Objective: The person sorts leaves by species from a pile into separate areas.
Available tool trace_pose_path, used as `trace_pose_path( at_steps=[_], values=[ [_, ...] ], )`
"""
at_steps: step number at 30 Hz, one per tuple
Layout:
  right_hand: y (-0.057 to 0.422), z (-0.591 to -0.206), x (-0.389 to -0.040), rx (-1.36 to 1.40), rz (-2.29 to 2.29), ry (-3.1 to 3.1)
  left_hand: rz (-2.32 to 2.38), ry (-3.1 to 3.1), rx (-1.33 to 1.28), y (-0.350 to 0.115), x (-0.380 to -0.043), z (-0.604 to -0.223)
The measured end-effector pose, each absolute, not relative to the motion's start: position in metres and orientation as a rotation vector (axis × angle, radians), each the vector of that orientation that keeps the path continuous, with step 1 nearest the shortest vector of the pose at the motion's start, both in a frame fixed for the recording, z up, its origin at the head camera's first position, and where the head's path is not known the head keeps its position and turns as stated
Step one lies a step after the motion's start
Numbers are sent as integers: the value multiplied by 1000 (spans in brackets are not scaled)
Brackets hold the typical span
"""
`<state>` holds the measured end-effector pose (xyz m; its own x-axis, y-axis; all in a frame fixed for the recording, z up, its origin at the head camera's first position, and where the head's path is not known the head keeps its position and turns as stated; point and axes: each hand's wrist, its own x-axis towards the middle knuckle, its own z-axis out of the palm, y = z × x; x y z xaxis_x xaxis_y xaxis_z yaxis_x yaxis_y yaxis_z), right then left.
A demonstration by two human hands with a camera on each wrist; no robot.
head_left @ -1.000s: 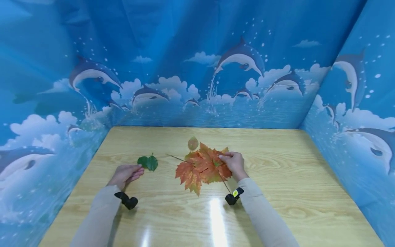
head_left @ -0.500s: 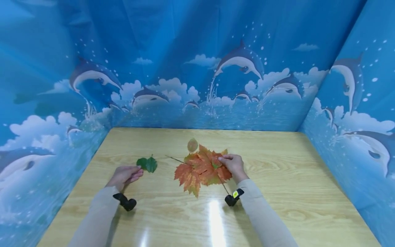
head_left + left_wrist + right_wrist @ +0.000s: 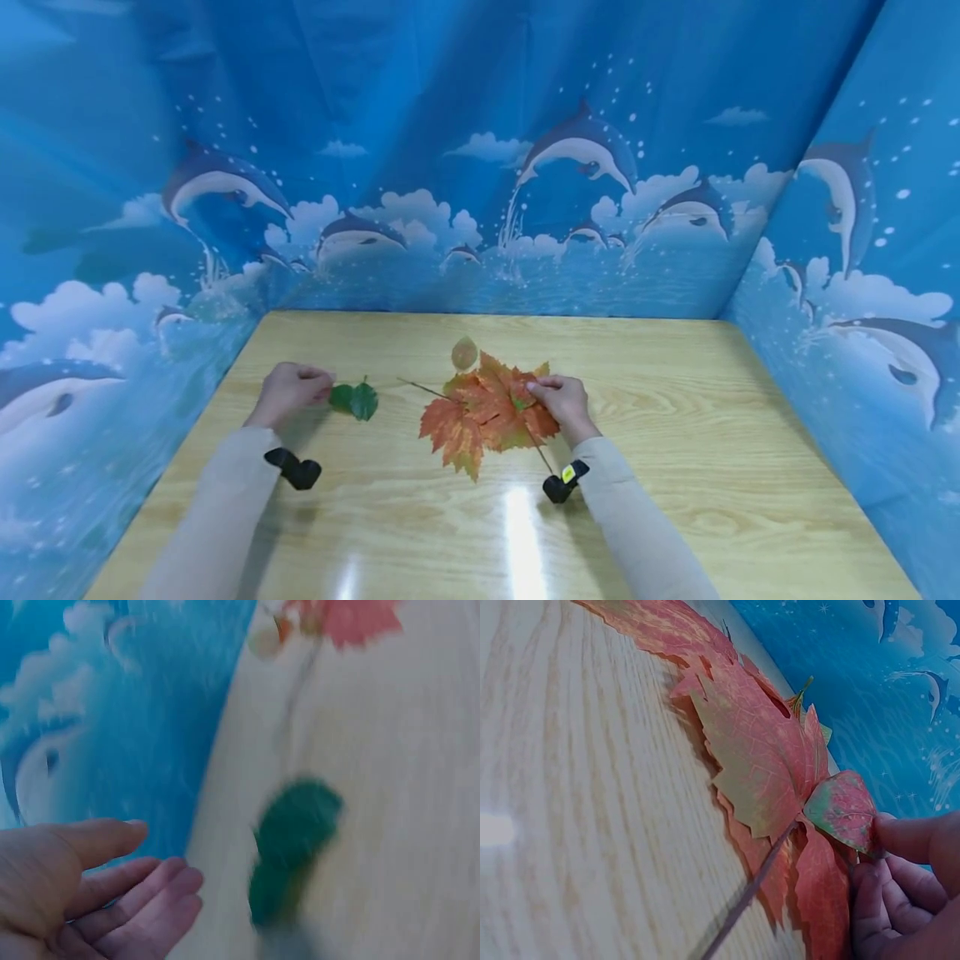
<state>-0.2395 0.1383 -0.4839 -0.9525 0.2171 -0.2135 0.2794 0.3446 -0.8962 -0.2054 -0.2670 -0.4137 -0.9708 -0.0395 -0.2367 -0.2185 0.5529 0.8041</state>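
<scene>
In the head view my left hand hovers just left of a pair of green leaves on the table. The left wrist view shows the hand's thumb and fingers apart, with nothing between them and a gap to the blurred green leaves. My right hand is at the right side of a cluster of orange-red maple leaves. Its thumb and fingers pinch the edge of a small red-and-green leaf, which lies over the larger maple leaves. A long brown stem runs out from the cluster.
Behind the cluster lies a small pale reddish-green oval leaf. A thin stem points left from the cluster. The wood-grain table is bordered at the back and sides by a blue dolphin-print curtain.
My left hand has come away from the green leaves, rising and shifting slightly left. The right hand keeps its pinch at the cluster. The leaves look unmoved on the table.
</scene>
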Motion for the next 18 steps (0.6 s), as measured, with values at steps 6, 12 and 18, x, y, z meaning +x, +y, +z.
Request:
trace_pose_path(
  at_steps=[6, 12, 18],
  values=[
    [141, -486, -239, 455, -1730, 2504, 1473, 2527, -121, -220, -231, -400],
    [143, -489, -237, 452, -1754, 2512, 1579, 2508, -32, -171, -253, -416],
    [142, -489, -237, 424, -1780, 2514, 1734, 2469, -97, -132, -262, -438]
  ],
)
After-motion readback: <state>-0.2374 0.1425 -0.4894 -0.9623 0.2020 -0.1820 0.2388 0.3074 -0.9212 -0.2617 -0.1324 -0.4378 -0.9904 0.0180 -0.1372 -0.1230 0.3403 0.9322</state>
